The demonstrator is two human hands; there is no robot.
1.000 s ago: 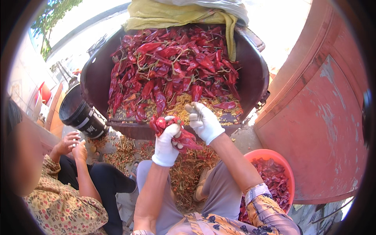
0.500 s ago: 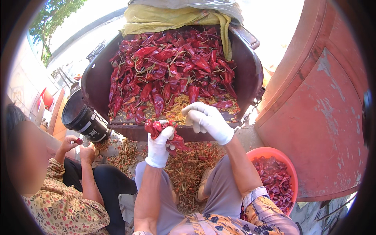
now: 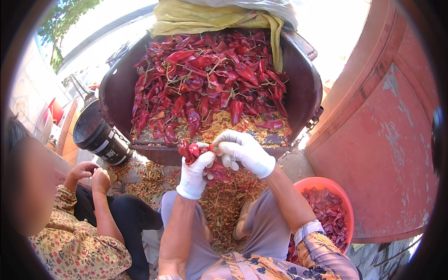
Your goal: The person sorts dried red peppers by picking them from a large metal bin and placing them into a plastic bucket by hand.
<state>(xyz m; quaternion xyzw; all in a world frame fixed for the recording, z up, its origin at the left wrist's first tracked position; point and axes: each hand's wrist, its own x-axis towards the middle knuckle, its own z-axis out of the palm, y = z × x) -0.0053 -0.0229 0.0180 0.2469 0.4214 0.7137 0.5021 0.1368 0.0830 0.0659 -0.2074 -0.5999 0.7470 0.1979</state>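
Note:
Both my hands wear white gloves. My left hand (image 3: 192,176) is closed round a bunch of dried red chili peppers (image 3: 188,150), and some of them hang out below the fist. From the right, my right hand (image 3: 249,155) meets it, thumb and finger pinched on the stem end of one pepper at the bunch's edge. The stem itself is mostly hidden by the fingertips. Just beyond my hands, a large heap of red chili peppers (image 3: 205,84) with stems fills a dark metal cart bed (image 3: 305,88). Yellow seeds (image 3: 224,122) lie along its near edge.
A red tub (image 3: 344,196) of peppers stands by my right leg, beside a big red metal panel (image 3: 368,154). At left are a black bucket (image 3: 109,148) and a seated co-worker (image 3: 79,238), hands together. Stem scraps (image 3: 226,219) cover the ground between my feet.
My right hand has come down and left, from apart to pinching a pepper at the bunch. The red piece in the co-worker's fingers no longer shows. The view has shifted slightly.

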